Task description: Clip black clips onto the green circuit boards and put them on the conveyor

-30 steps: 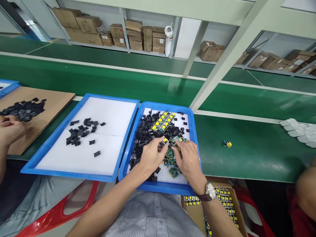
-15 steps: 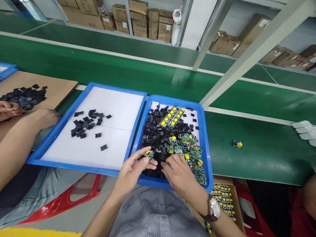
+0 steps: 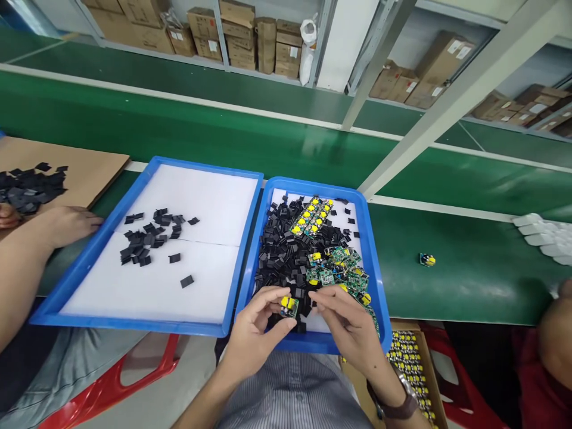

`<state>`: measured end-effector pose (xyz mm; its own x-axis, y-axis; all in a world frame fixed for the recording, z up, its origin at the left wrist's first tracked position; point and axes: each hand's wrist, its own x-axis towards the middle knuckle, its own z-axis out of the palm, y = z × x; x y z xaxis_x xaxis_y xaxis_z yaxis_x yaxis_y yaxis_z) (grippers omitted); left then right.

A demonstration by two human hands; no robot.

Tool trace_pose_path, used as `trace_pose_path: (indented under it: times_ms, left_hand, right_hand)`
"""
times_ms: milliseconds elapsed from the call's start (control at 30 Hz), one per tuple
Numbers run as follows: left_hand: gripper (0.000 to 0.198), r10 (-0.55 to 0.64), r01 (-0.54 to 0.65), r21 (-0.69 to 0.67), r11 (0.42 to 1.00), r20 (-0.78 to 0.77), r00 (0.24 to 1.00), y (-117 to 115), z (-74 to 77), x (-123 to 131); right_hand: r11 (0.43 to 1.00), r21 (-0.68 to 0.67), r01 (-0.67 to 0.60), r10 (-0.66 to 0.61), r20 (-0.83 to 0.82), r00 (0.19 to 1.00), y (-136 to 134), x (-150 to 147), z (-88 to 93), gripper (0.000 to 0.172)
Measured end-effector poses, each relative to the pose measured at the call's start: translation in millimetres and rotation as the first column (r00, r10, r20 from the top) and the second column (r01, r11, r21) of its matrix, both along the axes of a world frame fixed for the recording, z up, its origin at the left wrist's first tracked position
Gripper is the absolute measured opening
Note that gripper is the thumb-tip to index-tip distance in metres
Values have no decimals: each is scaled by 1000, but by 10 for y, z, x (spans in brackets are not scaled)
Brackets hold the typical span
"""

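Observation:
Between the thumb and fingers of my left hand (image 3: 261,328) is a small green circuit board (image 3: 289,306) with a yellow component on top, held above the near part of a blue tray (image 3: 379,286). Just to its right, my right hand (image 3: 346,319) has thumb and forefinger pinched together; whatever they hold is too small to make out. Below and beyond both hands, the tray holds a heap of small black plastic pieces (image 3: 279,247). More circuit boards (image 3: 342,265) lie loose on its right side, and a joined panel of boards (image 3: 311,215) rests on the heap.
A second blue-rimmed tray (image 3: 196,326) at left carries scattered black pieces (image 3: 145,238). Beyond it are a co-worker's arm (image 3: 27,256) and cardboard (image 3: 96,170). One board (image 3: 428,260) lies on the green bench (image 3: 469,292). A box of boards (image 3: 413,363) stands below at right.
My right hand has risen from the black pieces and come beside the board, its fingers now pinched. My left hand has turned the board so its yellow component faces up. The view has shifted slightly.

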<state>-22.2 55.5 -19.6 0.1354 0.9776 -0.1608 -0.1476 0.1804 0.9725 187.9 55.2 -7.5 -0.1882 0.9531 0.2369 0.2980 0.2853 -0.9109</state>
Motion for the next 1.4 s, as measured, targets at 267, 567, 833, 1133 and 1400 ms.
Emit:
trace_pose_path:
  times_ms: [267, 567, 833, 1133, 1400]
  left_hand:
    - [39, 19, 74, -243, 967, 358, 933, -27, 15, 201]
    - [17, 87, 154, -389, 908, 535, 841, 5, 136, 405]
    - [45, -30, 201, -338, 919, 450, 893, -62, 136, 387]
    - [35, -71, 167, -278, 946, 323, 944, -85, 26, 365]
    - [35, -116, 180, -266, 947, 240, 964, -71, 32, 376]
  right_hand:
    - [978, -103, 181, -198, -192, 961, -197, 22, -68, 27]
    - [986, 90, 141, -124, -170, 978, -195, 57, 74, 30]
    - [992, 86, 89, -76, -152, 986, -167, 94, 83, 31]
    - [995, 8, 99, -96, -152, 984, -180, 119, 109, 25]
    - [995, -55, 78, -85, -141, 986, -147, 157, 90, 17]
